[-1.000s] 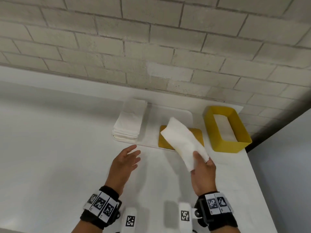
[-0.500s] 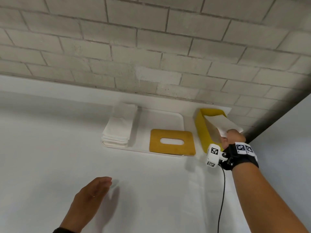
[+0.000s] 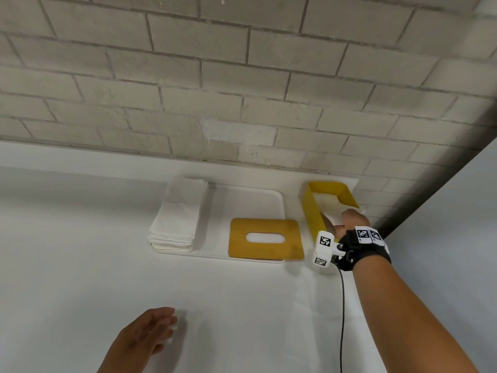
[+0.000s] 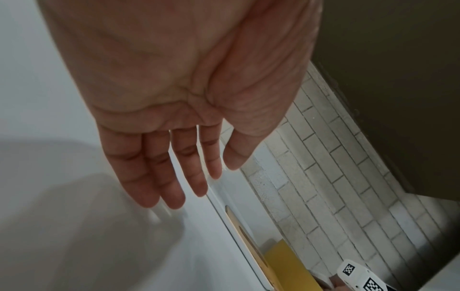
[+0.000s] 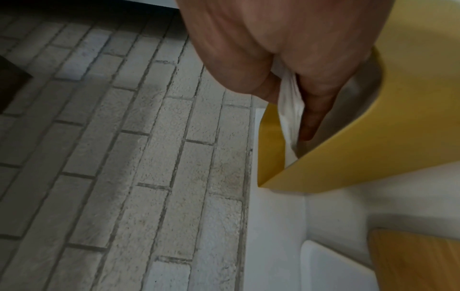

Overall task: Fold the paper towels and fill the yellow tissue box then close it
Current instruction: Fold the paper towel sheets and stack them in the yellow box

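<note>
- Two hands: right hand (image 3: 351, 222) pinches a folded paper towel (image 5: 290, 110) inside the yellow tissue box (image 3: 312, 214).
- Left hand (image 3: 146, 336), fingers straight and relaxed, hovers over the table (image 3: 255, 319).

Matt yellow box (image 3: 312, 211), wood-look lid (image 3: 266, 239), rough brick wall (image 3: 242, 90).

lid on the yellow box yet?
No, the lid lies flat on the white tray, beside the open yellow box.

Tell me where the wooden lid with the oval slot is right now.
In the head view the wooden lid lies flat on the white tray, between the stack of paper towels and the yellow tissue box.
</note>
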Demonstrator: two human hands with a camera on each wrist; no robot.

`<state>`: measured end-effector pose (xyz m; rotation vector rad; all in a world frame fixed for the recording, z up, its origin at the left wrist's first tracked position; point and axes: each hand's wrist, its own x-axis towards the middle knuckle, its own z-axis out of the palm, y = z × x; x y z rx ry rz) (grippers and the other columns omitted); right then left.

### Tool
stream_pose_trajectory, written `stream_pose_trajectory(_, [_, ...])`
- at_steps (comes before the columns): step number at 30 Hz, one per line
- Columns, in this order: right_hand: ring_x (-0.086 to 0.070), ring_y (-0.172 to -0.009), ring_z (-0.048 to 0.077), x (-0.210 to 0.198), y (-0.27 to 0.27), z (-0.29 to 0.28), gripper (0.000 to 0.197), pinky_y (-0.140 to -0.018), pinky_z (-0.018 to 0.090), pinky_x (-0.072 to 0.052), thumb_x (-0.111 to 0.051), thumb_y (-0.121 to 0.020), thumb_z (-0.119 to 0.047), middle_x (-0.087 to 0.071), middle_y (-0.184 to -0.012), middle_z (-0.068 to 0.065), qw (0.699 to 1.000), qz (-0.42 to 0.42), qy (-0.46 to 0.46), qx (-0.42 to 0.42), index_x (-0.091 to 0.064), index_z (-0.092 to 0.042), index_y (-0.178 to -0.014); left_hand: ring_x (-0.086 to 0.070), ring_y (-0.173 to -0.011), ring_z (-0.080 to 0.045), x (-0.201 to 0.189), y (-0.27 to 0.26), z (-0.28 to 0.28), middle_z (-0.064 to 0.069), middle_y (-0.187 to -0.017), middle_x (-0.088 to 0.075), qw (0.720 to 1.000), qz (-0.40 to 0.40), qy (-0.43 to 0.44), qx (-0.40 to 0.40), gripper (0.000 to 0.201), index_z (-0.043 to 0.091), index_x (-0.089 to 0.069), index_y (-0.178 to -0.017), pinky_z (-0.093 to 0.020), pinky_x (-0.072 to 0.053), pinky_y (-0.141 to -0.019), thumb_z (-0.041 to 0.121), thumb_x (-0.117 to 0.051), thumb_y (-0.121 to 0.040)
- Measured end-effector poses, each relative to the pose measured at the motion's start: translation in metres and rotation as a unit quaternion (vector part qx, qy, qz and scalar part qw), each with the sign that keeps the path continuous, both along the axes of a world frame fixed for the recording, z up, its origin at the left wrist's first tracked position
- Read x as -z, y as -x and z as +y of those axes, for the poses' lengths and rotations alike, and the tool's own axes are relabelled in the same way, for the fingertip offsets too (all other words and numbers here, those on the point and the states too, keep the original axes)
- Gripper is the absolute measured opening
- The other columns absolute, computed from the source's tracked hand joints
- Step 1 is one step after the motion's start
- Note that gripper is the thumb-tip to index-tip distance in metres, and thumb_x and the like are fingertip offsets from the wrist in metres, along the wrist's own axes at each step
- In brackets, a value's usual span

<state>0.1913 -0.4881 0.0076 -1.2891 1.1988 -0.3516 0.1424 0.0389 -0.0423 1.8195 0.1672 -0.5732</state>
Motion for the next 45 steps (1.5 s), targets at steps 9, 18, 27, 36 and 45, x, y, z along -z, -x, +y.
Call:
stream_pose_trajectory(9, [-0.054, -0.124, 0.036, -0.044, 0.024, 0.044, 0.051, -0.103, 0.039, -0.047, -0.053, -0.094, -0.011, -0.055, -0.139, 0.017, 0.971, -0.169, 0.007, 0.168, -0.048, -0.01, -0.144, -0.075, -0.095, -0.025, 0.008, -0.003, 0.0, 0.001, -0.096, -0.08, 1.0, 0.003, -0.001, 0.003, 0.015, 0.017, -0.075, -0.106, -0.037, -0.057, -0.081, 0.009, -0.065, -0.097])
stream_pose_trajectory(18, [-0.062, -0.106, 0.019, -0.019, 0.103, 0.098, 0.021, -0.089, 0.026, -0.046, -0.056, -0.098, -0.006, -0.068, -0.118, 0.004, 0.965, -0.08, 0.242, 0.056, -0.067, -0.021, -0.109, -0.077, -0.091, -0.019, -0.001, 0.004, -0.008, 0.004, -0.095, -0.08, 1.0, -0.01, -0.004, 0.029, 0.017, 0.02, -0.074, -0.105, -0.039, -0.057, -0.084, 0.009, -0.063, -0.098])
stream_pose_trajectory(27, [-0.017, -0.151, 0.035, 0.041, 0.172, 0.128, 0.083, -0.116, 0.047, -0.03, -0.061, -0.092, -0.048, -0.014, -0.166, 0.007, 0.822, 0.345, 0.281, -0.354, -0.018, -0.026, -0.159, -0.077, -0.088, -0.011, -0.012, 0.025, -0.036, 0.009, -0.096, -0.08, 0.992, -0.022, -0.021, 0.121, 0.029, 0.05, -0.073, -0.09, -0.037, -0.059, -0.086, 0.023, -0.067, -0.098])
stream_pose_trajectory(36, [-0.027, -0.145, 0.031, 0.049, 0.189, 0.128, 0.064, -0.111, 0.046, -0.038, -0.061, -0.093, -0.049, -0.028, -0.161, 0.003, 0.807, 0.322, 0.35, -0.351, -0.04, -0.027, -0.149, -0.076, -0.091, -0.007, -0.028, 0.05, -0.057, 0.012, -0.1, -0.079, 0.987, -0.025, -0.04, 0.152, 0.016, 0.035, -0.073, -0.105, -0.043, -0.057, -0.095, 0.024, -0.064, -0.099])
stream_pose_trajectory(45, [-0.041, -0.13, 0.029, 0.052, 0.198, 0.116, 0.038, -0.104, 0.038, -0.037, -0.068, -0.09, -0.032, -0.049, -0.141, 0.005, 0.856, 0.243, 0.343, -0.302, -0.06, -0.021, -0.124, -0.074, -0.094, -0.005, -0.035, 0.073, -0.081, 0.015, -0.105, -0.077, 0.983, -0.04, -0.049, 0.17, 0.019, 0.035, -0.07, -0.11, -0.043, -0.057, -0.095, 0.022, -0.059, -0.102])
